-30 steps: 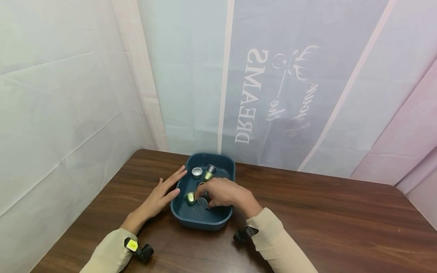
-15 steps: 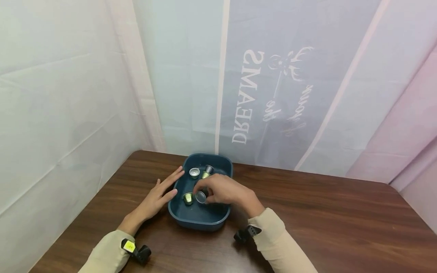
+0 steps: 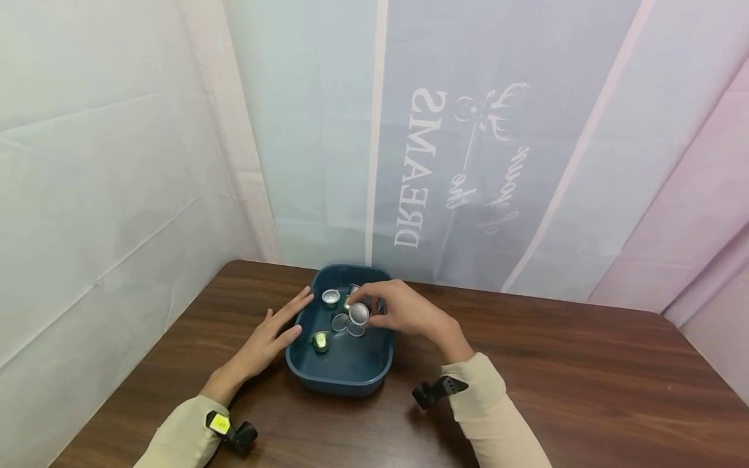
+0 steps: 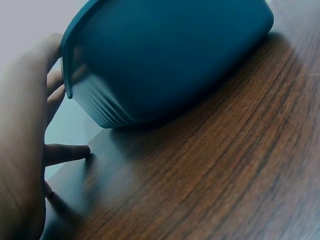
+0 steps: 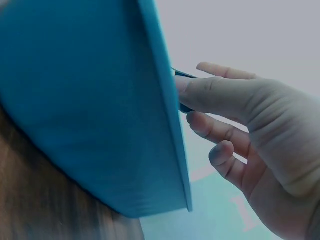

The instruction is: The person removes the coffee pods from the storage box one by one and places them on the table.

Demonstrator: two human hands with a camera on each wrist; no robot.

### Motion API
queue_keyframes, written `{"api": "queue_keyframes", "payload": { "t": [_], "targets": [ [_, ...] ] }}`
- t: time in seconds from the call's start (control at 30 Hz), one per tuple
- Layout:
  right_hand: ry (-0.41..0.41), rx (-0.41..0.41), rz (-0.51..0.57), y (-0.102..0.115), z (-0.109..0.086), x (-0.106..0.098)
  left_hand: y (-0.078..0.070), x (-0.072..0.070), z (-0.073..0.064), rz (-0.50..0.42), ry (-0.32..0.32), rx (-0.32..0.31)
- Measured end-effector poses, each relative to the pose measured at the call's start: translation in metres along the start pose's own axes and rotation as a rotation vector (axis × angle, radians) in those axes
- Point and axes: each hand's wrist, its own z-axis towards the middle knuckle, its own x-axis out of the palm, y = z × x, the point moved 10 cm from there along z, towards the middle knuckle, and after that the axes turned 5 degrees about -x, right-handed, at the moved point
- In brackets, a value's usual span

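Observation:
My right hand (image 3: 404,311) pinches a coffee capsule (image 3: 359,314) between thumb and fingers, its silver lid turned toward the head camera. The hand is over the right side of a dark blue tray (image 3: 345,385). Below the held capsule lie silver-lidded capsules (image 3: 339,322), partly covered by it. A green capsule (image 3: 320,342) rests near the tray's left side, and a silver-lidded one (image 3: 331,298) sits farther back. More capsules are half hidden behind my right fingers. With fingers straight and spread, my left hand (image 3: 263,344) touches the tray's left rim.
The tray stands on a dark wooden table (image 3: 526,383), near its back edge. A printed fabric backdrop (image 3: 468,162) hangs right behind the table, and a white fabric wall (image 3: 117,195) rises along the left.
My right hand has risen a little and moved back and to the right with the capsule, uncovering silver lids beneath it. The left hand remains at the rim.

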Motion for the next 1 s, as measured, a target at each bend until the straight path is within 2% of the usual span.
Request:
{"api": "queue_keyframes", "payload": {
  "t": [0.17,0.4,0.83,1.0],
  "targets": [
    [-0.054,0.022,-0.006,-0.008,-0.008,-0.014,-0.001,-0.001,-0.001,-0.003,0.001,0.005],
    [-0.134,0.087,0.056,-0.026,-0.022,-0.032,-0.003,-0.001,0.0,-0.017,0.01,0.006],
    [-0.254,0.137,0.104,-0.057,-0.046,-0.055,-0.004,-0.001,0.0,-0.007,0.004,0.001],
    [-0.293,0.184,0.139,-0.073,-0.057,-0.06,-0.002,0.0,0.0,-0.006,0.0,0.001]
  ]
}}
